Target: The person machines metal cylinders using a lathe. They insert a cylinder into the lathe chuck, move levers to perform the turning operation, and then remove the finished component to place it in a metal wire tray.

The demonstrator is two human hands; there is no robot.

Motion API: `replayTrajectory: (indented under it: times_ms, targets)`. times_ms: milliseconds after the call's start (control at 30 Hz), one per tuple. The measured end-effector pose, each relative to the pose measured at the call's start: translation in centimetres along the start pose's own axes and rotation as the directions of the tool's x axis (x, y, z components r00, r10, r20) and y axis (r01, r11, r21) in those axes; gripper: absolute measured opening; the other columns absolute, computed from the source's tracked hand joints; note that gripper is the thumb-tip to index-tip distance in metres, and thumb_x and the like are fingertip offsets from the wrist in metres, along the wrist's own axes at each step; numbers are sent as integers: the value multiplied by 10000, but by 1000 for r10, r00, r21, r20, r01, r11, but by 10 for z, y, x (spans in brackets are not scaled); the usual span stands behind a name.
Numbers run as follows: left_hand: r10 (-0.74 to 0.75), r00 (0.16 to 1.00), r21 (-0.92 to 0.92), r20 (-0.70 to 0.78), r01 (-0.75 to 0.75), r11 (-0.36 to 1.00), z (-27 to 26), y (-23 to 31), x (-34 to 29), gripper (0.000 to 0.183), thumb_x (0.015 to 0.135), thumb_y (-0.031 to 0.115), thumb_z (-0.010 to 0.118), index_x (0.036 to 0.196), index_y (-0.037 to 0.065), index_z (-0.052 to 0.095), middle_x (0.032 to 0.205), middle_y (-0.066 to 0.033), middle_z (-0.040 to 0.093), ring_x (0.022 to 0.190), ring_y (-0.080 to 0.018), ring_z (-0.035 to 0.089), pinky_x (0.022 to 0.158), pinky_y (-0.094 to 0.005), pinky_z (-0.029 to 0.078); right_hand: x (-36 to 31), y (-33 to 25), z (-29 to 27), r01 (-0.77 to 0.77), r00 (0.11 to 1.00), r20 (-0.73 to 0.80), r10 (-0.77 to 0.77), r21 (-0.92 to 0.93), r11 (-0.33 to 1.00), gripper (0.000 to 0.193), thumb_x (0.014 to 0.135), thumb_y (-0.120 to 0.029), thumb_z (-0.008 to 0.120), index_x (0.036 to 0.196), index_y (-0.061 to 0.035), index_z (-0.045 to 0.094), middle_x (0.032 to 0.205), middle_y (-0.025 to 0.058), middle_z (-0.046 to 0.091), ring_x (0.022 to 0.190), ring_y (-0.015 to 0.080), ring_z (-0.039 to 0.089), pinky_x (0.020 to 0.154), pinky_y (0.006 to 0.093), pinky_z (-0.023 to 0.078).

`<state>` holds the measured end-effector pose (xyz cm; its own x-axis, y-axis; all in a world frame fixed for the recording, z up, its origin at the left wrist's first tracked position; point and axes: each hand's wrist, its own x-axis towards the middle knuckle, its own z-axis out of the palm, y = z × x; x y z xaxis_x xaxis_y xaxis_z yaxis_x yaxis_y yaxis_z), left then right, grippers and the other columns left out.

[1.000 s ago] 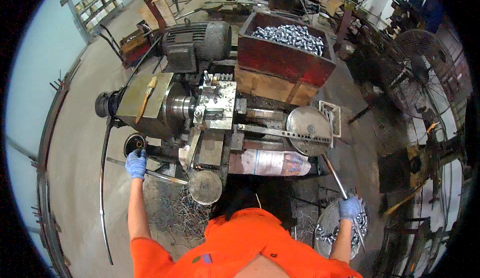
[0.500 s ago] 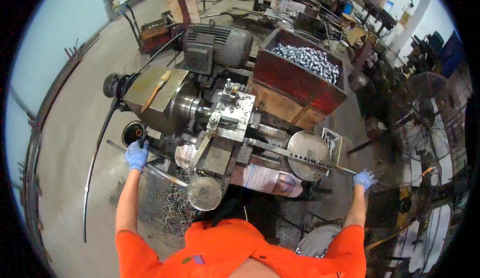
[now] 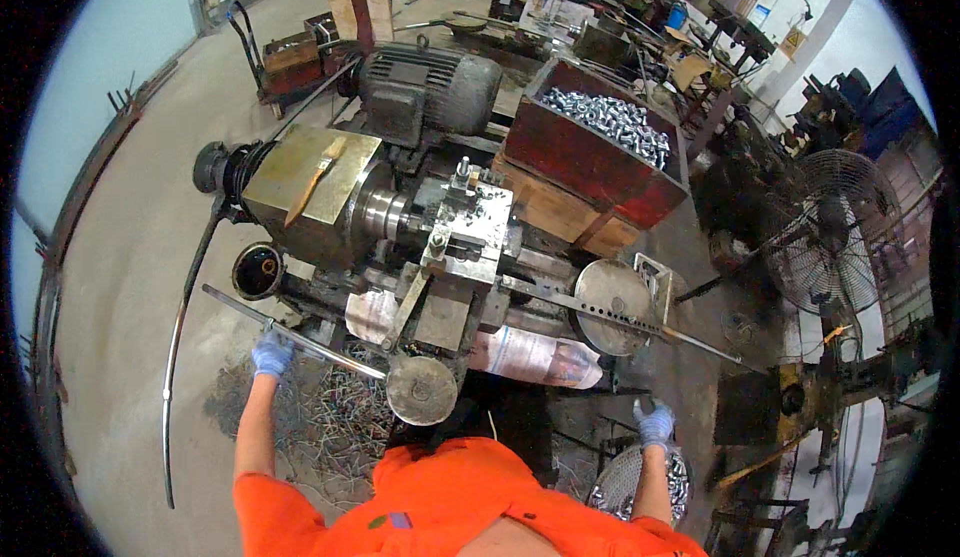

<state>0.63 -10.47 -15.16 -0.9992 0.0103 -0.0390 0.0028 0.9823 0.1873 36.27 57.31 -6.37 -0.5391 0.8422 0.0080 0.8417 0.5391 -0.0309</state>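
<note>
My left hand (image 3: 271, 355), in a blue glove, is closed at a long metal rod (image 3: 325, 350), its fingertips meeting the rod from below. The rod's right end meets a round grey disc (image 3: 421, 391) on the front of a lathe-like machine (image 3: 466, 232). My right hand (image 3: 655, 424), also gloved, hangs open with thumb and fingers apart and nothing visible in it. Below it is a round basket (image 3: 618, 479) with shiny metal parts (image 3: 677, 484), partly hidden by my right forearm. A perforated bar (image 3: 600, 312) runs from the machine toward the right.
A red bin (image 3: 590, 162) of small metal parts stands behind the machine, near a large motor (image 3: 425, 92). A brush (image 3: 315, 182) lies on the headstock. Metal shavings (image 3: 345, 407) cover the floor at left. A fan (image 3: 830, 222) stands at right.
My right hand has left the rod end of the perforated bar and moved left and nearer, over the basket. My left hand has come down from beside the round pan, lower along the metal rod.
</note>
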Motion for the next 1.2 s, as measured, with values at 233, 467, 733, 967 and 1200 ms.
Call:
replayTrajectory:
  times_ms: [233,467,733,967,1200]
  targets:
    - [2,1000,-279,30,7,960,135,-20,46,329,797,368,517,876,85,665,907,-135,653,827,-304,623,681,-397,476,-15,9,30,53,998,13,-58,217,975,419,688,-422,691,861,-40,686,889,172,659,849,305,630,795,361,477]
    - [71,957,190,282,-128,973,51,9,13,301,771,380,534,925,164,676,950,-141,648,875,-302,627,740,-406,501,-13,-33,-22,181,981,-115,-153,301,936,344,685,-310,735,820,1,678,786,161,669,731,260,657,703,319,500]
    - [-61,956,23,286,57,998,27,16,-5,362,782,418,550,975,130,654,978,-156,636,898,-354,605,772,-435,484,16,-143,-127,450,893,-246,-377,450,771,260,737,-253,695,828,-11,673,795,147,665,741,271,649,718,333,498]
    - [-134,989,-372,-63,101,923,-129,-50,-3,356,852,347,544,1072,75,616,922,-168,643,802,-293,624,727,-368,483,-12,-359,-194,831,506,-336,-794,436,346,323,733,-375,657,833,-69,684,849,122,647,812,289,604,757,376,467]
    - [-461,874,-188,-155,432,882,-198,-181,-47,425,878,413,504,1077,52,610,950,-172,644,867,-293,624,760,-382,473,-47,-513,-170,972,225,51,-973,59,228,499,755,-516,524,842,-50,680,883,144,637,913,305,562,850,400,416]
